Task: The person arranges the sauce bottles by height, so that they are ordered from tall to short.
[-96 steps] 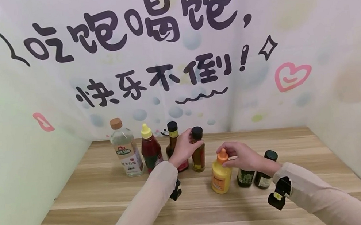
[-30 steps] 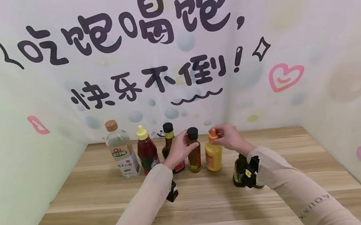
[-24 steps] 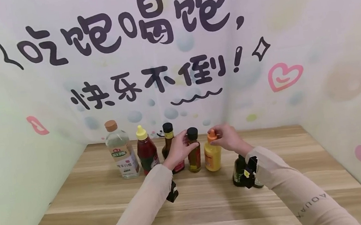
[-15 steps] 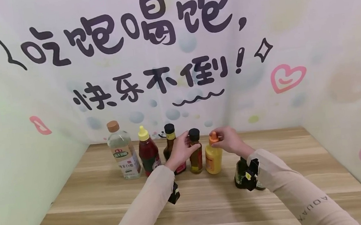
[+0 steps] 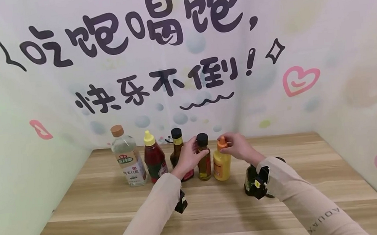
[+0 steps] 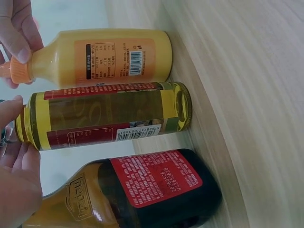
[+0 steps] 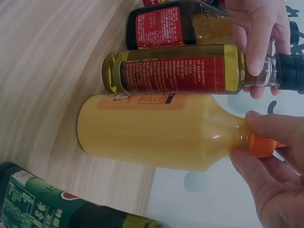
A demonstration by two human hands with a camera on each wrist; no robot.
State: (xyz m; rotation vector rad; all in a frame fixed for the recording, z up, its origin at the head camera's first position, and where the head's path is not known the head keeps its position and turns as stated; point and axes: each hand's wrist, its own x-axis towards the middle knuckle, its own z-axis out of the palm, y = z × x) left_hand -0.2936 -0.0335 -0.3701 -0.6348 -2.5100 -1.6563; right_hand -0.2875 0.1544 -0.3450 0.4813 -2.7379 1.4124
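My left hand (image 5: 188, 157) holds the neck of a slim glass oil bottle (image 5: 204, 166) with a black cap and red label. Just right of it stands a yellow squeeze bottle (image 5: 222, 165), whose orange cap (image 7: 262, 145) my right hand (image 5: 241, 147) pinches between thumb and fingers. Both bottles are upright on the wooden table. In the left wrist view the yellow bottle (image 6: 109, 57) and oil bottle (image 6: 104, 116) lie close side by side. Partly behind my left hand is a dark sauce bottle (image 5: 178, 149) with a black cap.
Further left in the row stand a red sauce bottle (image 5: 154, 161) with a yellow tip and a clear vinegar bottle (image 5: 129, 164). Dark green bottles (image 5: 249, 182) stand nearer, partly hidden by my right wrist camera. A printed cloth wall (image 5: 174, 115) rises behind the table (image 5: 199, 223).
Since the oldest frame, my right hand has brought the yellow squeeze bottle left and back, beside the oil bottle. My left hand has kept its hold; the last second shows almost no movement.
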